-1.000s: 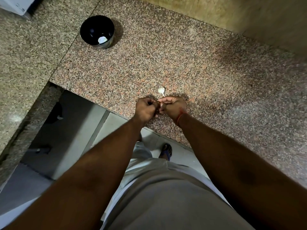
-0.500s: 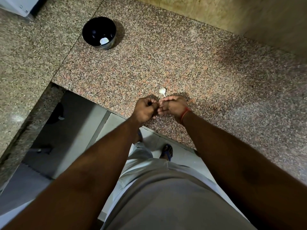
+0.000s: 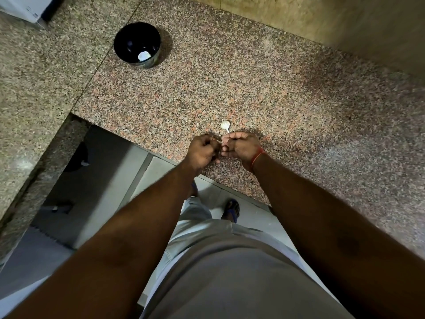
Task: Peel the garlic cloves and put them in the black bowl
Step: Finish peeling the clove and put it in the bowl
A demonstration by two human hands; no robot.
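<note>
Left hand (image 3: 202,151): fingers curled, pinching one end of a small pale clove (image 3: 220,142) that shows in the gap between the two hands.
Right hand (image 3: 241,147): fingers curled toward the left hand, thumb and fingertips meeting the same clove from the other side; a red thread (image 3: 257,157) circles the wrist.
Clove: held between both hands, just above the counter (image 3: 276,93) near its front edge; mostly hidden by the fingers, so whether skin is still on it cannot be told.
Garlic piece (image 3: 225,125): white, with a thin stalk, lying on the counter just beyond the right hand's fingertips, apart from them.
Bowl (image 3: 137,45): black, well beyond the left hand and off to its outer side, standing upright on the counter.
In the bowl: one white peeled clove (image 3: 144,56) at the bottom, toward the near wall.
Counter: speckled granite under both hands.
Below the hands: tiled floor (image 3: 158,171) and a foot in a sandal (image 3: 232,208).
</note>
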